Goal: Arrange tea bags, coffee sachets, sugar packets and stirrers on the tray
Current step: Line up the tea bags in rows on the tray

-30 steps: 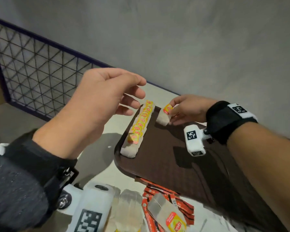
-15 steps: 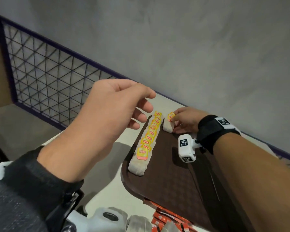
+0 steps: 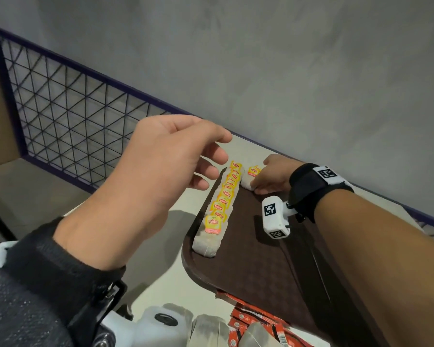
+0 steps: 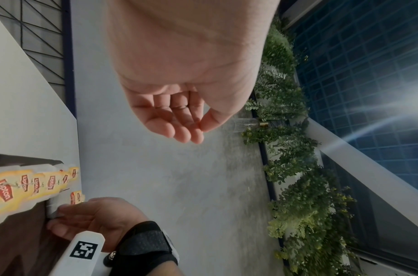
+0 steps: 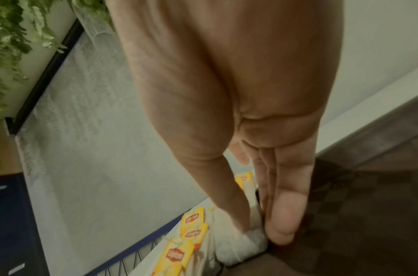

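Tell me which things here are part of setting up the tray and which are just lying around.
Part of the job: brown tray; row of tea bags; second tea bag stack under the right hand; red sachets; loose tea bags.

Lying about: mesh railing; plants.

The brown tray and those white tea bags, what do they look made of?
Brown tray: probably moulded plastic, matt, with a fine woven-looking embossed texture. White tea bags: thin, soft filter paper, slightly translucent, with glossy yellow printed paper tags.
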